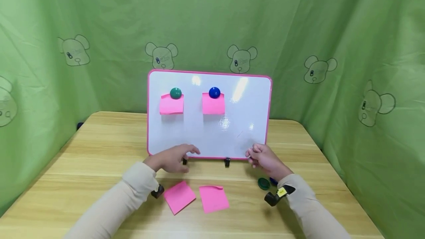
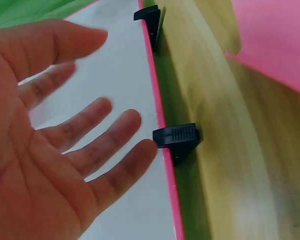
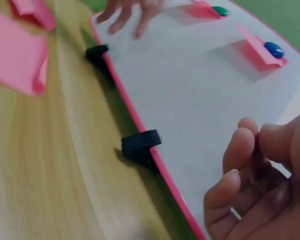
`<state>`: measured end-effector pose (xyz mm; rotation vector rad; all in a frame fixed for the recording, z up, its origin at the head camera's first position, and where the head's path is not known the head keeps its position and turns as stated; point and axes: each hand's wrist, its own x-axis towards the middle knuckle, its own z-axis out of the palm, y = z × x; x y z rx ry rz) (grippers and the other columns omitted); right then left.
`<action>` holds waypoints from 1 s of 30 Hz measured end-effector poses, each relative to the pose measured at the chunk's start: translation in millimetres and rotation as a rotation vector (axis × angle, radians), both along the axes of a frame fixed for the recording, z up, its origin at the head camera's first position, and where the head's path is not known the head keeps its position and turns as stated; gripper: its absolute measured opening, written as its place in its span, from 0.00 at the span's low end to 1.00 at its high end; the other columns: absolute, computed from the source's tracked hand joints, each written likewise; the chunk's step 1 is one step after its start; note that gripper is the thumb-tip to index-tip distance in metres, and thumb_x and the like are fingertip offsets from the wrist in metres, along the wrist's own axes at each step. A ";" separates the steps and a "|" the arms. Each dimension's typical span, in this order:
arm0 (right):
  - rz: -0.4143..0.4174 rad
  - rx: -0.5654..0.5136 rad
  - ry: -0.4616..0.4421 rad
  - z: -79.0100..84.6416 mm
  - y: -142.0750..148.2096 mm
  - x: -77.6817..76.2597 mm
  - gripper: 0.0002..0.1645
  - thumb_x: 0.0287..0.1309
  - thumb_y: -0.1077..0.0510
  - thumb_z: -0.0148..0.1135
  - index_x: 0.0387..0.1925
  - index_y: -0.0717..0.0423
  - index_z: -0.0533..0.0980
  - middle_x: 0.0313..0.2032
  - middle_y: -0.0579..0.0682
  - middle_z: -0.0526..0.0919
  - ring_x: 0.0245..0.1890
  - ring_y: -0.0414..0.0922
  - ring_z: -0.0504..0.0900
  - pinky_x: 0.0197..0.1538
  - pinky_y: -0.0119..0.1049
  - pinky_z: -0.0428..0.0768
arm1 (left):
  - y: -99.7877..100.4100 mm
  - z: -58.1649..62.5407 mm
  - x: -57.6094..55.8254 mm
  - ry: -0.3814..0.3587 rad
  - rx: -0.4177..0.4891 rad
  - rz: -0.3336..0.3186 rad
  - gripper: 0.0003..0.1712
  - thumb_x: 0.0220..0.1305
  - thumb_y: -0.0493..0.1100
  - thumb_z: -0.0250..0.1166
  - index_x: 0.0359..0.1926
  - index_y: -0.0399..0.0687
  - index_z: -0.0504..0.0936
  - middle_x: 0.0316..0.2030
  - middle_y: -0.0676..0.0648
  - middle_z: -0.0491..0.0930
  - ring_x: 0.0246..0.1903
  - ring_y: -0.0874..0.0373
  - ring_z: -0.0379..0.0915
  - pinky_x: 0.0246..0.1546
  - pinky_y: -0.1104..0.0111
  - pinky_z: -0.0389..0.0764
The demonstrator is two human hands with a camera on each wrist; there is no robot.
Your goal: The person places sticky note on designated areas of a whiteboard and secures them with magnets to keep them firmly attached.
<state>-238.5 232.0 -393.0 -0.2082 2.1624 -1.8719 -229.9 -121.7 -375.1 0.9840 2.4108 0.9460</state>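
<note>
A whiteboard (image 1: 186, 135) with a pink frame stands on the table. A green magnet (image 1: 175, 93) holds one pink sticky note (image 1: 171, 106) on it, and a blue magnet (image 1: 214, 92) holds another pink note (image 1: 213, 106). Before the board's lower left edge hovers my left hand (image 1: 173, 159), fingers spread and palm bare in the left wrist view. My right hand (image 1: 266, 160) is at the lower right corner. In the right wrist view its fingers (image 3: 240, 147) are loosely curled, the thumb close to the index fingertip; nothing shows between them.
Two black feet (image 1: 227, 162) support the board. Pink sticky notes (image 1: 179, 197) lie at the front left, beside another pink note (image 1: 214, 199) with a curled edge. By the right wrist lie a green magnet (image 1: 263, 183) and a partly hidden blue magnet (image 1: 273, 181). Green curtains (image 1: 206, 17) surround the table.
</note>
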 end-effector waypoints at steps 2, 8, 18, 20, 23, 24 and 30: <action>0.018 -0.011 -0.039 -0.1 6.6 1.7 0.20 0.74 0.63 0.40 0.21 0.55 0.60 0.32 0.49 0.75 0.24 0.38 0.71 0.25 0.28 0.71 | 1.5 -1.3 2.3 0.031 -0.072 0.023 0.31 0.60 0.35 0.67 0.64 0.46 0.69 0.60 0.40 0.70 0.54 0.45 0.71 0.55 0.54 0.73; 0.299 0.087 -0.077 -3.5 37.4 4.3 0.18 0.76 0.56 0.41 0.29 0.56 0.70 0.27 0.46 0.75 0.22 0.36 0.70 0.23 0.27 0.68 | -0.2 -6.5 7.4 0.040 -0.138 0.015 0.28 0.59 0.39 0.68 0.61 0.46 0.72 0.56 0.43 0.73 0.54 0.47 0.72 0.54 0.55 0.73; 0.361 0.264 0.119 -15.2 52.8 15.9 0.23 0.69 0.57 0.54 0.23 0.64 0.58 0.22 0.47 0.69 0.18 0.38 0.67 0.21 0.26 0.67 | -0.6 -9.3 15.1 0.020 -0.170 0.053 0.26 0.58 0.40 0.70 0.58 0.48 0.74 0.54 0.43 0.75 0.49 0.50 0.74 0.50 0.57 0.76; 0.262 0.366 0.185 -16.1 49.5 19.6 0.20 0.67 0.56 0.58 0.24 0.62 0.62 0.21 0.48 0.68 0.19 0.40 0.68 0.23 0.29 0.68 | -1.7 -10.0 17.2 0.013 -0.189 0.060 0.29 0.56 0.43 0.72 0.58 0.50 0.74 0.54 0.44 0.75 0.49 0.51 0.74 0.49 0.57 0.76; 0.112 0.590 0.264 -15.9 44.1 24.6 0.18 0.64 0.52 0.62 0.25 0.57 0.67 0.23 0.47 0.70 0.24 0.42 0.70 0.26 0.32 0.69 | -3.5 -11.4 22.5 -0.007 -0.224 0.062 0.35 0.51 0.47 0.76 0.60 0.54 0.72 0.55 0.45 0.73 0.49 0.51 0.74 0.49 0.58 0.76; 0.072 0.651 0.278 -15.6 42.5 26.1 0.17 0.63 0.52 0.63 0.25 0.56 0.68 0.23 0.47 0.70 0.25 0.43 0.70 0.27 0.33 0.69 | -4.0 -12.2 24.2 -0.014 -0.233 0.061 0.38 0.49 0.49 0.77 0.61 0.55 0.71 0.56 0.45 0.73 0.49 0.51 0.74 0.49 0.58 0.76; 0.008 0.822 0.328 -13.8 38.3 33.5 0.15 0.58 0.53 0.67 0.27 0.54 0.71 0.23 0.47 0.70 0.24 0.43 0.69 0.26 0.35 0.69 | -8.7 -17.5 30.2 0.037 -0.257 0.070 0.42 0.46 0.52 0.78 0.62 0.53 0.70 0.52 0.42 0.74 0.48 0.50 0.75 0.51 0.55 0.75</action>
